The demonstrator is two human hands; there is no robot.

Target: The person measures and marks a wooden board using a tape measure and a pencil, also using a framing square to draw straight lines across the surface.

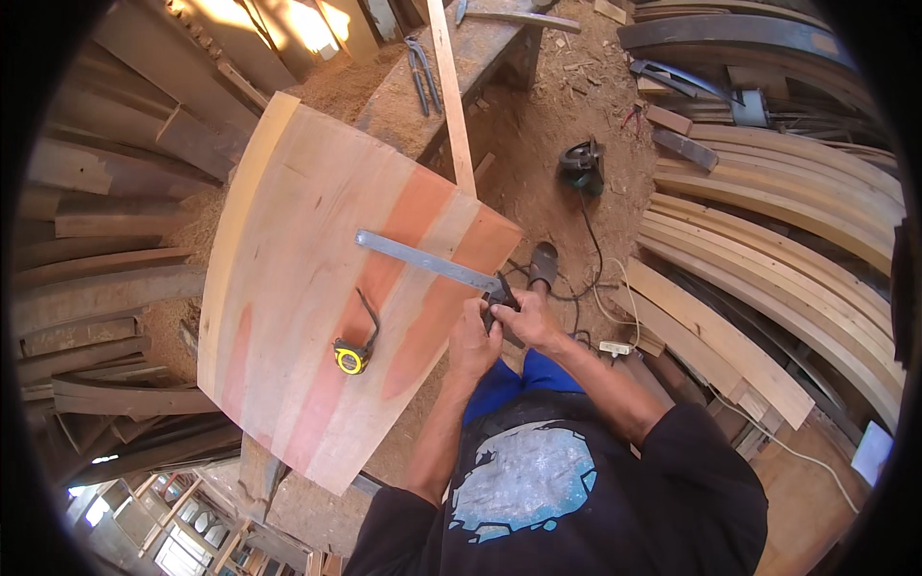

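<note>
A try square, its long grey metal blade joined to a dark handle, lies over the near edge of a wide wooden panel with reddish stripes. My right hand is closed round the handle end. Close beside it, my left hand is closed on the same dark handle, thumb up against it; the fingers hide much of the handle. To the left of the blade, a yellow and black tape measure with a dark strap rests on the panel.
A narrow wooden strip and pincers lie on the bench beyond. A corded power tool sits on the sawdust-covered floor. Stacked boards line the right; more planks stand left. A white power strip lies near my right arm.
</note>
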